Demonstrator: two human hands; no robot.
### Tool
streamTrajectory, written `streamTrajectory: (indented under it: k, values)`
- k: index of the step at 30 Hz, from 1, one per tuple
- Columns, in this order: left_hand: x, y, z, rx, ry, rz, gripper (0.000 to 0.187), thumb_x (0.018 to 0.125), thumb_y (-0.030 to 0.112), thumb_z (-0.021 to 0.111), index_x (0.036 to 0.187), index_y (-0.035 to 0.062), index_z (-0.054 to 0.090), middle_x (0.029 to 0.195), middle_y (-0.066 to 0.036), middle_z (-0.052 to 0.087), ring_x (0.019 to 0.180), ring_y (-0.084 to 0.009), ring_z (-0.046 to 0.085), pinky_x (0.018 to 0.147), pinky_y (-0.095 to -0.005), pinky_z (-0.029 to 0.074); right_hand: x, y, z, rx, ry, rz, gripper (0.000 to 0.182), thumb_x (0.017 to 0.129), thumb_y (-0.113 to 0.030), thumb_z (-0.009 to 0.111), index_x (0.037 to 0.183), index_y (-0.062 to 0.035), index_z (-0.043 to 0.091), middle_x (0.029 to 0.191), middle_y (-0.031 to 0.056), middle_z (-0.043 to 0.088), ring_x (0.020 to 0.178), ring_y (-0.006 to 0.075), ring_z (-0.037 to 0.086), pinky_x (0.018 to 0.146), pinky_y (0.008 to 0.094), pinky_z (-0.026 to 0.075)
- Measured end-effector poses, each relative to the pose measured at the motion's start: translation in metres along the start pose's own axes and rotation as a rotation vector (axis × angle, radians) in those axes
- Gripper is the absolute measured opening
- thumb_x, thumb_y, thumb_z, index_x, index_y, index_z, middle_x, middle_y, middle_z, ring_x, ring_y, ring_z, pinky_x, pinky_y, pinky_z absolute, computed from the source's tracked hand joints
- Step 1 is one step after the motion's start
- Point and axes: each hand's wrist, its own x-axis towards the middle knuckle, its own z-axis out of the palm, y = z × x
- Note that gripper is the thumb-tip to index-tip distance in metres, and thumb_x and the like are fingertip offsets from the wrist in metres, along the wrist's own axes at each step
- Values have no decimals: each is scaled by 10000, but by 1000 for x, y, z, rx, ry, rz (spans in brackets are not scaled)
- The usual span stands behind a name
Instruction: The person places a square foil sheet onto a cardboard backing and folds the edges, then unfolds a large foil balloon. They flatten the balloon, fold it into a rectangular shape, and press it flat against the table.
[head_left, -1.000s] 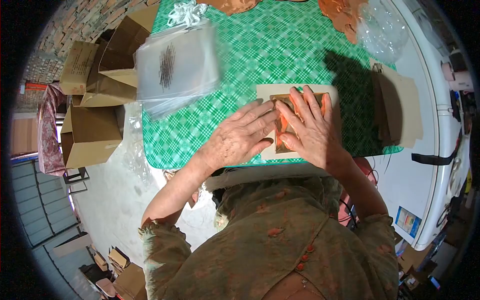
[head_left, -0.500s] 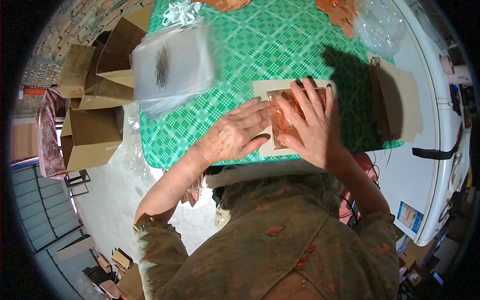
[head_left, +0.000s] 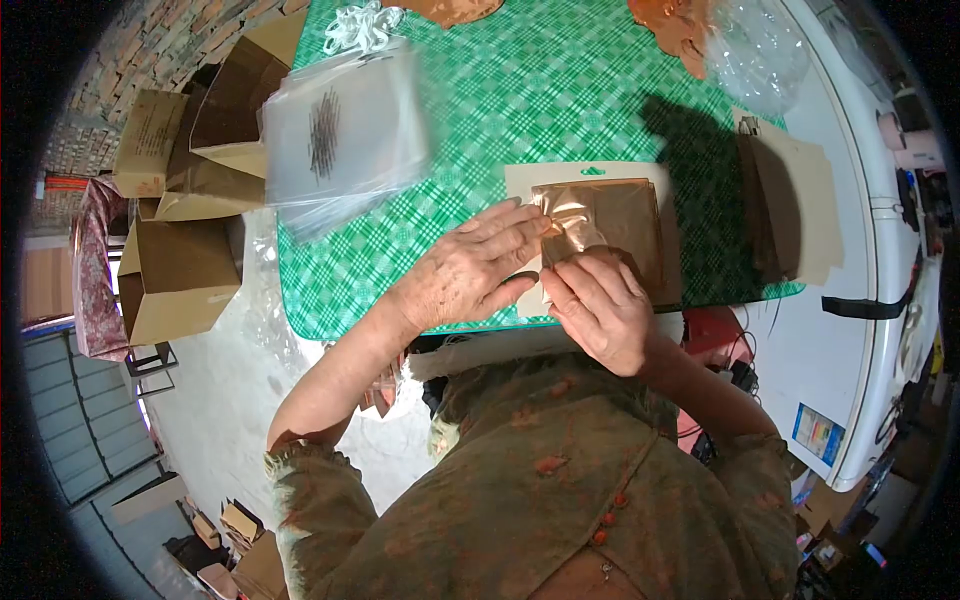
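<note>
A broad table with a green-and-white plaid cover (head_left: 540, 90) fills the upper middle. Left of it, a brown cardboard carton (head_left: 150, 140) bears print too small to read. A stack of clear, glossy plastic sleeves (head_left: 380, 120) shows dark scribbled strokes. At the near edge, a beige slotted card (head_left: 520, 182) lies beneath a square copper-coloured shiny packet (head_left: 630, 215). The left hand (head_left: 465, 265) lies flattened, fingers extended to the packet's left edge; the right hand (head_left: 605, 315) curls over its lower part, whether pinching I cannot tell. A blue-and-white label (head_left: 818, 434) at right is illegible.
</note>
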Motion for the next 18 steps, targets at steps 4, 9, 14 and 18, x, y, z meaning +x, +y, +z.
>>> streamTrajectory:
  k: [4,9,14,18]
  values:
    - [1,0,0,10,-1,4,476,934,248,709,1321,-26,662,1432,-163,614,1382,-342,546,1223,-500,394,6,-2,-6,-6,-78,5,517,778,-115,806,1260,25,678,1328,151,610,1234,337,586,1030,521,489]
    - [1,1,-1,-13,1,5,457,933,236,706,1305,-28,675,1435,-166,614,1382,-347,545,1219,-498,398,1,-3,-3,-34,-130,3,508,840,-197,756,1282,37,664,1386,163,596,1318,334,544,1091,543,442]
    - [3,2,-2,-14,13,2,440,927,228,706,1282,-31,688,1424,-164,625,1378,-350,549,1217,-496,401,-3,-7,4,-53,-119,22,492,878,-230,741,1279,44,663,1433,172,582,1364,346,515,1086,552,419]
    - [4,1,0,-48,40,-14,420,926,214,699,1266,-32,700,1413,-156,639,1371,-355,556,1214,-496,403,1,-10,2,-48,-131,48,460,886,-220,737,1254,46,667,1444,185,576,1396,360,494,1065,547,415]
